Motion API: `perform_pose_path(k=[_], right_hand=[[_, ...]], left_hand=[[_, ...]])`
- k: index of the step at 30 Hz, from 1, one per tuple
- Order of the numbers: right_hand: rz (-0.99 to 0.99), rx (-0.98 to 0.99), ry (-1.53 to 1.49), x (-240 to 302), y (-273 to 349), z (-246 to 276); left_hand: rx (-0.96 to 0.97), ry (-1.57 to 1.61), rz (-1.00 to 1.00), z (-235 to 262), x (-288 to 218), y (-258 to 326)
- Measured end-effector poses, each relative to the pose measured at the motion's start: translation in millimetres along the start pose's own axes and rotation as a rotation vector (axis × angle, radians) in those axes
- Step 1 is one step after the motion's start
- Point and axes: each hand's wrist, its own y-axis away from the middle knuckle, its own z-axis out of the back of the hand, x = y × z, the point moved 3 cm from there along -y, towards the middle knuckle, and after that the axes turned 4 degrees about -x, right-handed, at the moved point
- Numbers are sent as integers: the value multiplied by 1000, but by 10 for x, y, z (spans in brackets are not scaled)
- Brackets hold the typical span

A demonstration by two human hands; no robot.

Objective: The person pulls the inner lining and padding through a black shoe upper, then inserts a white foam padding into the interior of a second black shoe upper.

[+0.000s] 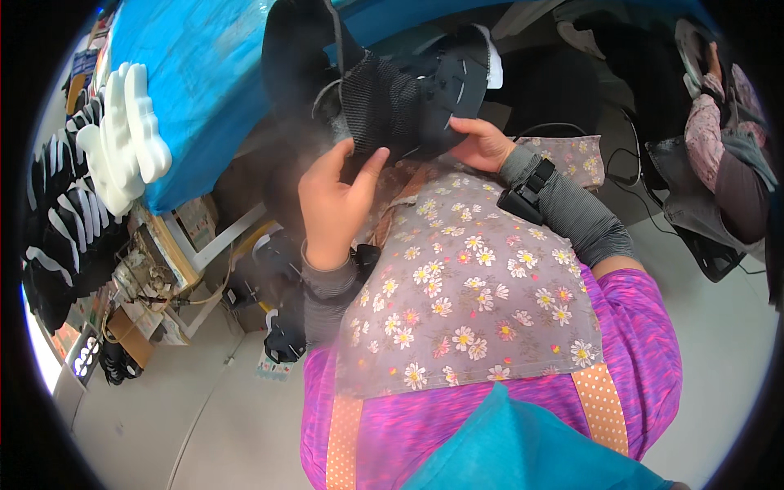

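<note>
A black shoe upper (380,102) with ribbed mesh is held up in front of my lap, at the edge of the blue-covered table. My left hand (333,204) grips its near left edge, the thumb and forefinger showing at the mesh. On the other side, my right hand (483,145) pinches the black part of the upper, thumb on top; its remaining fingers are partly hidden. A white-edged piece (492,61) shows at the upper's far right end. The dark shape behind the upper on the left is blurred, so its kind is unclear.
White foam shapes (126,139) rest on the blue table cover (192,77) at the left. Beyond them hang several black pieces with white edges (69,216). Another person's sleeve (707,131) shows at the right. Black shoe parts (283,335) lie low at my left.
</note>
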Motion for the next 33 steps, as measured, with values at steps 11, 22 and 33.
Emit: perform_pose_path(k=[11,22,33], right_hand=[[217,174,-4,253,173,-408],[183,77,-86,72,42,-204],[139,136,386,-113,140,169]], left_hand=[[-312,-301,-271,22,-713,-658],[10,-696,-366,-697,-144,-1372],[110,-452,-146,-735,8,-1409]])
